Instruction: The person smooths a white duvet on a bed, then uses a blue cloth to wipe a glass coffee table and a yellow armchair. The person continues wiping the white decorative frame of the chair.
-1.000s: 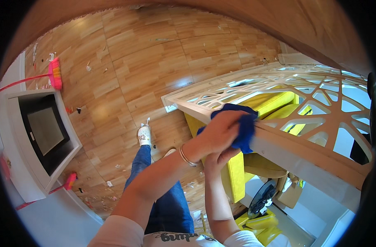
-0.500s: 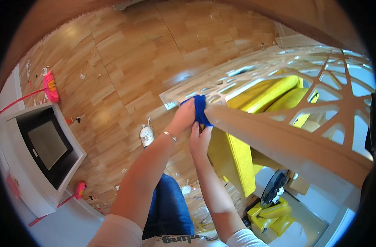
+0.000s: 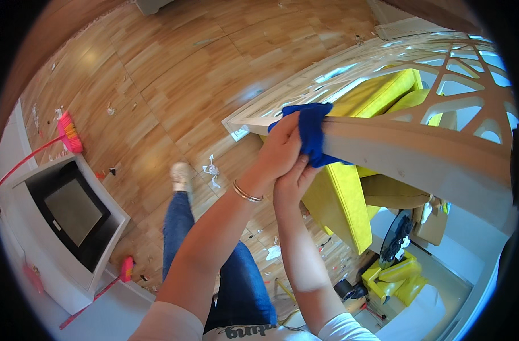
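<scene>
Head view shows both hands close together at a blue cloth (image 3: pixel 312 132), which lies across the pale end edge of a lattice partition (image 3: pixel 418 149), partway along this edge. The left hand (image 3: pixel 282 149) grasps the cloth against the edge. The right hand (image 3: pixel 290 184) touches the cloth just beside the left; its fingertips are partly hidden, so I cannot tell whether it grips. Yellow padded furniture (image 3: pixel 340 207) stands near the partition.

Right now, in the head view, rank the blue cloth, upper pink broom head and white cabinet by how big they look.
1. White cabinet
2. Blue cloth, partly hidden
3. Upper pink broom head
</scene>
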`<act>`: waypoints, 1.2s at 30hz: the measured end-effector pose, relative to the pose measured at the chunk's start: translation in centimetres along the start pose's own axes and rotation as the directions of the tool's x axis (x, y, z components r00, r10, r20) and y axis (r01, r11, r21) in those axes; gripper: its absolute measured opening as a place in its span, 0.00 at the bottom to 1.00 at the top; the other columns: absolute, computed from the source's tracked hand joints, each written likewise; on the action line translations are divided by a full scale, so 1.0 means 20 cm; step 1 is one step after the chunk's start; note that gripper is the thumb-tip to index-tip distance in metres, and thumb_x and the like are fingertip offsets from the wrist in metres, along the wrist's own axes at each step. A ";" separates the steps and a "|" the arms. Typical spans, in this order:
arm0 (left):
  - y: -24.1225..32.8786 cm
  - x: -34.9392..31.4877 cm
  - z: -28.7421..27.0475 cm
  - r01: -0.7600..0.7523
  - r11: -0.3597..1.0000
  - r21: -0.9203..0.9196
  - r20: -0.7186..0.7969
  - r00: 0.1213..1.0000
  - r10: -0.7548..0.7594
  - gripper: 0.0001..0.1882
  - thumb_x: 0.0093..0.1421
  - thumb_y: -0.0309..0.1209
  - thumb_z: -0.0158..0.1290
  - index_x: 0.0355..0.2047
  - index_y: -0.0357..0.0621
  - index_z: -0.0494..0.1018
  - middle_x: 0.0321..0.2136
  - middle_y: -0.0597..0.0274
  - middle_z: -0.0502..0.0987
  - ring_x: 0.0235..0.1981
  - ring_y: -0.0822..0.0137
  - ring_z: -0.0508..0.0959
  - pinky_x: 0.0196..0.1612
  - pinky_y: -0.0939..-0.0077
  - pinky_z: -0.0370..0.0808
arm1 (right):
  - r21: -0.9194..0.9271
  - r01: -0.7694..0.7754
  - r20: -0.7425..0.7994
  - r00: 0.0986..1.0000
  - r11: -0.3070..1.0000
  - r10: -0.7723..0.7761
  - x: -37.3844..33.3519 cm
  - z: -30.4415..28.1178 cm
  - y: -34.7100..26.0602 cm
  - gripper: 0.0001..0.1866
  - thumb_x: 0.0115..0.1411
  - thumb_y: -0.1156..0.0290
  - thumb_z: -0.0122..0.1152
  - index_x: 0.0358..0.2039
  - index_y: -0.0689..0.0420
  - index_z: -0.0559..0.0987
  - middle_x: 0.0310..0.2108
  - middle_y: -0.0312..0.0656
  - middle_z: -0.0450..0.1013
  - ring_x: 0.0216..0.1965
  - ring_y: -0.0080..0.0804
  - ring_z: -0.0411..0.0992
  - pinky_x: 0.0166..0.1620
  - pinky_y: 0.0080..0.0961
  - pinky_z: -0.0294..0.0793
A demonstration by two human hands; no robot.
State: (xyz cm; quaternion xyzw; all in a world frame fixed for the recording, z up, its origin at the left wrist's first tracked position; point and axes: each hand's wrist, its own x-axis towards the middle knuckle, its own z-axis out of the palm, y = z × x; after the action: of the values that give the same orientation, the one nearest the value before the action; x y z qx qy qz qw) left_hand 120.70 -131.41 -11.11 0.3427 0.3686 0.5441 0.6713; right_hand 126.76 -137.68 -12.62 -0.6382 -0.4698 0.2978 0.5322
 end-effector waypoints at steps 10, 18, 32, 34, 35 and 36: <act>-0.70 0.23 -0.63 0.262 0.881 0.394 0.067 0.948 -0.312 0.22 0.73 0.41 0.40 0.55 0.40 0.73 0.50 0.46 0.78 0.50 0.47 0.78 0.53 0.61 0.73 | -0.009 -0.308 -0.163 0.939 0.951 0.302 0.01 0.35 0.64 0.22 0.70 0.74 0.47 0.62 0.69 0.63 0.60 0.57 0.68 0.61 0.46 0.67 0.63 0.37 0.63; -0.33 0.37 -0.50 -0.048 0.936 0.348 0.634 0.748 -0.197 0.28 0.67 0.24 0.41 0.67 0.39 0.61 0.69 0.48 0.61 0.73 0.50 0.55 0.73 0.59 0.49 | 0.532 -0.193 -0.545 0.667 0.825 0.508 -0.15 0.54 0.52 0.23 0.74 0.62 0.50 0.65 0.55 0.63 0.66 0.45 0.62 0.62 0.36 0.67 0.61 0.31 0.69; -0.53 0.72 -0.61 -0.025 0.878 0.477 0.770 0.493 -0.405 0.29 0.72 0.32 0.37 0.72 0.40 0.53 0.73 0.43 0.48 0.75 0.46 0.46 0.74 0.53 0.41 | 0.447 -0.381 -0.734 0.360 0.809 0.576 -0.05 0.85 0.65 0.23 0.69 0.72 0.57 0.62 0.63 0.67 0.61 0.44 0.67 0.60 0.31 0.68 0.60 0.31 0.69; -0.38 0.78 -0.53 -0.031 0.912 0.408 0.847 0.387 -0.366 0.34 0.65 0.25 0.38 0.72 0.40 0.52 0.73 0.39 0.48 0.75 0.43 0.45 0.74 0.51 0.40 | 0.435 -0.383 -0.771 0.310 0.815 0.557 -0.07 0.88 0.63 0.24 0.69 0.71 0.57 0.62 0.64 0.66 0.61 0.45 0.67 0.60 0.32 0.68 0.60 0.31 0.69; -0.36 0.77 -0.50 -0.034 0.923 0.383 0.859 0.380 -0.342 0.36 0.62 0.24 0.42 0.72 0.41 0.53 0.72 0.38 0.48 0.74 0.42 0.47 0.73 0.48 0.43 | 0.408 -0.393 -0.794 0.293 0.824 0.533 -0.11 0.90 0.61 0.24 0.69 0.71 0.57 0.62 0.64 0.66 0.61 0.46 0.67 0.60 0.32 0.68 0.60 0.31 0.68; -0.35 0.77 -0.48 -0.036 0.934 0.357 0.871 0.374 -0.319 0.39 0.59 0.23 0.46 0.72 0.43 0.53 0.72 0.37 0.48 0.74 0.41 0.49 0.72 0.46 0.46 | 0.377 -0.404 -0.816 0.280 0.833 0.505 -0.13 0.93 0.59 0.24 0.69 0.71 0.57 0.62 0.64 0.66 0.61 0.46 0.67 0.60 0.33 0.68 0.60 0.31 0.68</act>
State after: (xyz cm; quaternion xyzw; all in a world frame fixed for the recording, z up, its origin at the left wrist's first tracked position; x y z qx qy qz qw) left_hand 117.87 -116.86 -23.65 0.6550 0.0456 0.1356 0.7420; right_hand 112.74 -132.55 -29.10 -0.7753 0.1018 0.0747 0.6188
